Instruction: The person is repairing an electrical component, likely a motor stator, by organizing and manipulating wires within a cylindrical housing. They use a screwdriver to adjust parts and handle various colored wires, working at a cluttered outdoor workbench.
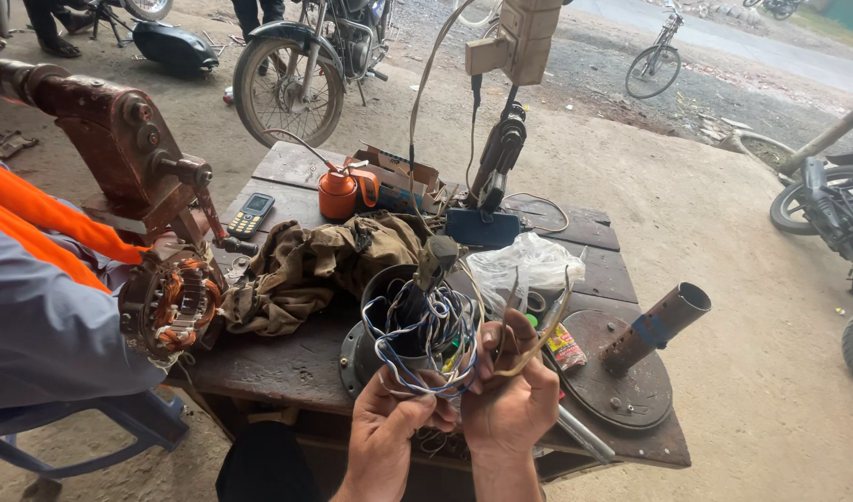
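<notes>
- Left hand (387, 429): fingers curled up, pinching a loop of blue and white wires (425, 346) between thumb and fingertips.
- Right hand (510, 395): closed into a fist around several stiff tan wire ends (538, 339), which stick up above the knuckles.
- The wires rise out of a dark round motor housing (382, 321) on the wooden table (301, 367), just in front of both hands.
- Brown rag (310, 270) lies left of the housing; metal pipe (657, 327) stands to the right.
</notes>
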